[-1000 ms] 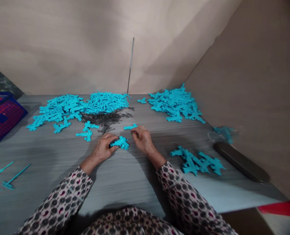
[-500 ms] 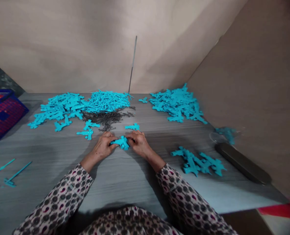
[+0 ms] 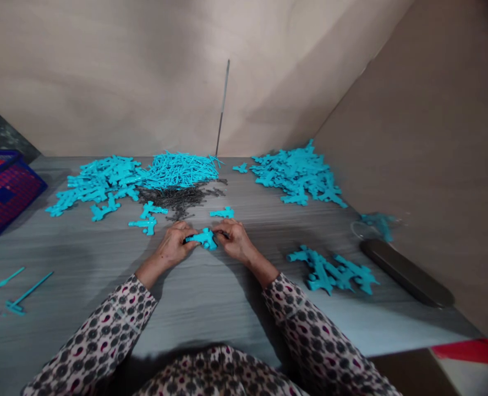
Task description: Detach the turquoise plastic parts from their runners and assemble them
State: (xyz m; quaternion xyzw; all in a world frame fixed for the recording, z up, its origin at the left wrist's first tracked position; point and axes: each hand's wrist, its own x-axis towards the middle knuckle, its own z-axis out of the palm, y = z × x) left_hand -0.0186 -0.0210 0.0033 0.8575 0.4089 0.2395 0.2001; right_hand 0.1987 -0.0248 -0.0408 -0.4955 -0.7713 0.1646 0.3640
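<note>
Both my hands meet over the middle of the table around one turquoise plastic toy gun piece [image 3: 206, 238]. My left hand [image 3: 175, 244] pinches its left end between thumb and fingers. At its right end are the closed fingertips of my right hand [image 3: 235, 240]; whether they grip the piece or something small is hidden. Just beyond the right fingers lies another toy gun piece [image 3: 223, 212]. Two more, among them a loose piece [image 3: 144, 224], rest beyond my left hand. A heap of small dark metal parts, which look like springs [image 3: 177, 199], lies behind them.
Along the back wall are a left pile of toy gun pieces [image 3: 103, 179], a heap of thin turquoise rods [image 3: 184, 168] and a right pile [image 3: 299, 170]. Several pieces [image 3: 330, 270] lie right, near a dark elongated object [image 3: 406, 273]. A blue basket [image 3: 10, 201] stands far left.
The fingers of my right hand have shifted slightly at the piece's right end. My left hand keeps its pinch, and the piece stays almost in place.
</note>
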